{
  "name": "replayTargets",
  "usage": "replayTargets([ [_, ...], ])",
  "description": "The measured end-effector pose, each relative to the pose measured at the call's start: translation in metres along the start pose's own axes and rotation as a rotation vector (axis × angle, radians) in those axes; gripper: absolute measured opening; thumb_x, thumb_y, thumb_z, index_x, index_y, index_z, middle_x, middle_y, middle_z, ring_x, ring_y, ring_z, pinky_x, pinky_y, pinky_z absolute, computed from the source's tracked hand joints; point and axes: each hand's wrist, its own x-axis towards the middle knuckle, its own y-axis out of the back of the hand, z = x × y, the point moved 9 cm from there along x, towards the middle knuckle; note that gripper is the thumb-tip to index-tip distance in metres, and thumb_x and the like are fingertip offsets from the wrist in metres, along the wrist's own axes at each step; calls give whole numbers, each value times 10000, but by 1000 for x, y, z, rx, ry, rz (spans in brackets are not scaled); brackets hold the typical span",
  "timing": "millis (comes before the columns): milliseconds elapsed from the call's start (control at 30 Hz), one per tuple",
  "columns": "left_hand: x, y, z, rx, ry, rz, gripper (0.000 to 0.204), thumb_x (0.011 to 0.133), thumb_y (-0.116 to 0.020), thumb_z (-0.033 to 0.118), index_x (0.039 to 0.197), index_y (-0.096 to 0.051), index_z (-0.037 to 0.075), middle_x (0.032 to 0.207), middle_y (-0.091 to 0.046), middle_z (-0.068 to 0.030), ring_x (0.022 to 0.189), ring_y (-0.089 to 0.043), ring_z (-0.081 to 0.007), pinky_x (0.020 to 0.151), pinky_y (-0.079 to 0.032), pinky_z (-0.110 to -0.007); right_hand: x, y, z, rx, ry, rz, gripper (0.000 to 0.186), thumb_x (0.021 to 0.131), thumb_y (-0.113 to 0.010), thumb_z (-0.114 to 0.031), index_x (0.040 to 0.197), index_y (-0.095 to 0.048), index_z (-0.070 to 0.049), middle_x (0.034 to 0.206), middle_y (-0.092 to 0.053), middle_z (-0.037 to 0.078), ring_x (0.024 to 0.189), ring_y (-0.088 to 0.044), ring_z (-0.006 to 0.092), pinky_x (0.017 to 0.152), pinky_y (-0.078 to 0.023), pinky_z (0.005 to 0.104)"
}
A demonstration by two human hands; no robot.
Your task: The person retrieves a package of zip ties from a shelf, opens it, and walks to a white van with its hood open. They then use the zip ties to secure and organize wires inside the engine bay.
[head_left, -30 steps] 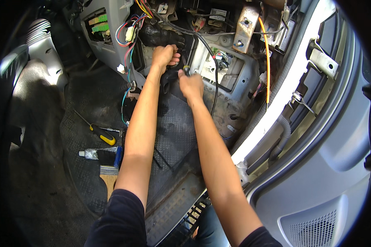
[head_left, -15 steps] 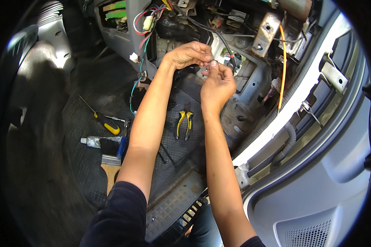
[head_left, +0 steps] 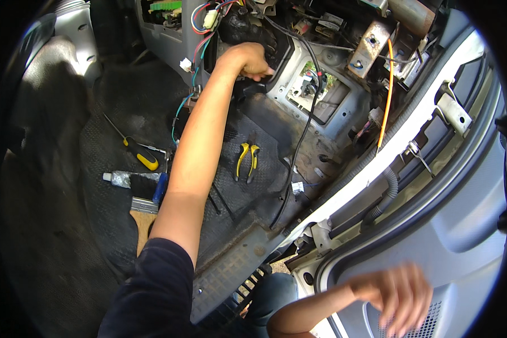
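My left hand (head_left: 245, 59) reaches into the opened footwell under the dashboard, beside a black plastic housing (head_left: 281, 62). Its fingers are curled; whatever they may grip is hidden. Over the door panel at lower right is my right hand (head_left: 400, 298), blurred by motion, its fingers apart and nothing visible in them. A thin black cable (head_left: 308, 118) hangs from the dashboard past a square opening (head_left: 338, 107) down to the door sill. Yellow-and-black pliers (head_left: 246, 162) lie on the dark mat, right of my left forearm.
Left of my forearm lie a yellow-handled screwdriver (head_left: 141, 155), a crumpled tube (head_left: 118, 178) and a wooden-handled brush (head_left: 144, 217). Coloured wires with a white connector (head_left: 210, 19) hang at the top. An orange cord (head_left: 386, 96) dangles beside the white door frame (head_left: 372, 166).
My hands have parted. The right one has swung down and right to above the door panel; the left has moved slightly up and left. The black cable is now in full view.
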Motion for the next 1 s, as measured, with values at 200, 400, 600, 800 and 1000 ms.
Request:
replayTargets([
  [200, -2, 11, -28, 194, 207, 328, 399, 794, -651, 157, 1175, -722, 63, 1299, -649, -159, 1237, -607, -330, 981, -515, -421, -24, -80, -69, 33, -37, -524, 312, 882, -636, -310, 1056, -563, -62, 915, -618, 149, 788, -593, 266, 632, -479, 477],
  [400, 23, -8, -42, 190, 262, 206, 487, 795, -575, 103, 1272, -661, 54, 1390, -590, -145, 1279, -574, -337, 1009, -502, -423, -42, -65, -69, -9, -153, -687, 720, 820, -680, -541, 1349, -493, -89, 1218, -585, 218, 1113, -568, 338, 878, -465, 628],
  [600, 29, -19, -55, 85, 318, 253, 475, 787, -557, 115, 1230, -665, -17, 1348, -596, -230, 1266, -577, -367, 1010, -490, -444, -97, 39, 49, -180, -512, 17, 229, 952, -641, -155, 833, -660, 41, 660, -662, 140, 501, -627, 280, 424, -508, 344],
  [800, 25, -20, -60, 111, 346, 263, 458, 796, -614, 171, 1203, -678, -28, 1325, -612, -226, 1241, -595, -373, 990, -502, -443, -184, 125, 102, -512, -919, 550, 196, 924, -715, -131, 945, -659, 56, 856, -678, 117, 761, -678, 183, 660, -546, 306],
  [1000, 34, -20, -65, 160, 326, 292, 471, 830, -660, 261, 1172, -674, -62, 1283, -616, -269, 1222, -602, -385, 991, -499, -436, -188, 143, 104, -504, -937, 688, 208, 926, -716, -133, 959, -655, 64, 851, -673, 125, 737, -674, 190, 673, -549, 315],
])
